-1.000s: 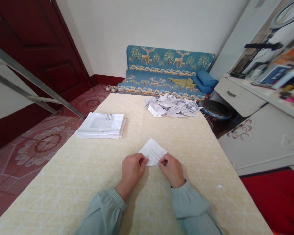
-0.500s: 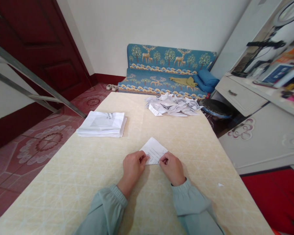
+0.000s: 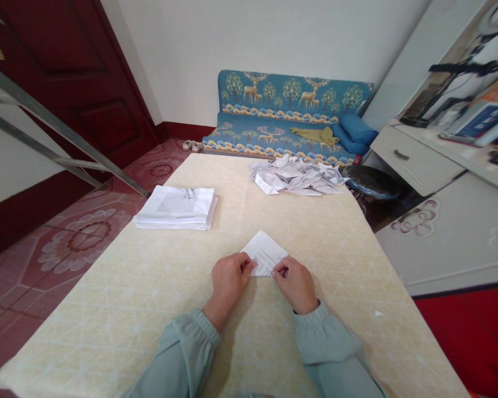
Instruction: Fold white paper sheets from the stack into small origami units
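Note:
A folded sheet of printed paper [image 3: 263,251] lies on the table in front of me, its pointed corner facing away. My left hand [image 3: 231,276] pinches its left lower corner between thumb and curled fingers. At the right lower corner, my right hand [image 3: 295,281] grips the paper in the same way. Printed lines run aslant across the visible face. Both fists hide the paper's side corners. Farther left on the table sits a stack of white paper sheets [image 3: 176,207]. A heap of folded paper pieces [image 3: 296,176] covers part of the far edge.
The patterned cream tablecloth [image 3: 120,309] reaches toward a blue sofa [image 3: 274,124] at the back. A small paper scrap [image 3: 379,313] lies right of my right forearm. A metal frame [image 3: 66,130] leans at left; a white cabinet [image 3: 452,221] stands at right.
The whole view has shifted slightly, so things appear a little farther right. Both hands keep their hold on the folded paper, with little visible movement.

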A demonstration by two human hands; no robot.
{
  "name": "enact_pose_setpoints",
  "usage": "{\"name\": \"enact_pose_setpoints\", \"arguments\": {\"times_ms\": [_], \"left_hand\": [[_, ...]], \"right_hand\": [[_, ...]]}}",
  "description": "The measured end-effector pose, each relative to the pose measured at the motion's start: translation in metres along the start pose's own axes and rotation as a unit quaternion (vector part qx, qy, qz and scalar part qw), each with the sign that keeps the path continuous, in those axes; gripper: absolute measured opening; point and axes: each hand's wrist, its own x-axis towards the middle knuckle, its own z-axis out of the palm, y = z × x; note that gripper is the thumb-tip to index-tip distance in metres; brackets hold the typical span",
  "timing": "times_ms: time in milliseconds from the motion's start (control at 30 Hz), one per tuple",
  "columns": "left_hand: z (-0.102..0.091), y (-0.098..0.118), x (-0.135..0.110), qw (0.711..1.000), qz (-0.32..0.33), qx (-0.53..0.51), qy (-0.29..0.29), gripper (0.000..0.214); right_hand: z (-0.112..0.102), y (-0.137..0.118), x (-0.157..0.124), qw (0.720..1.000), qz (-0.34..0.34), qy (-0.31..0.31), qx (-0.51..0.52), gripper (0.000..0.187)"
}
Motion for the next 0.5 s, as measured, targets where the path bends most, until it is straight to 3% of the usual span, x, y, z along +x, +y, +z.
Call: {"name": "enact_pose_setpoints", "arguments": {"times_ms": [300,500], "left_hand": [[-0.0007,0.0063,0.0002,0.999,-0.029,0.031,-0.010,0.023],[0.0021,0.0053,-0.0013,0.999,-0.008,0.004,0.032,0.011]], "right_hand": [[-0.0008,-0.0014,0.0000,1.000,0.004,-0.002,-0.003,0.009],[-0.0015,-0.0005,-0.0002,1.000,-0.007,0.001,0.000,0.008]]}}
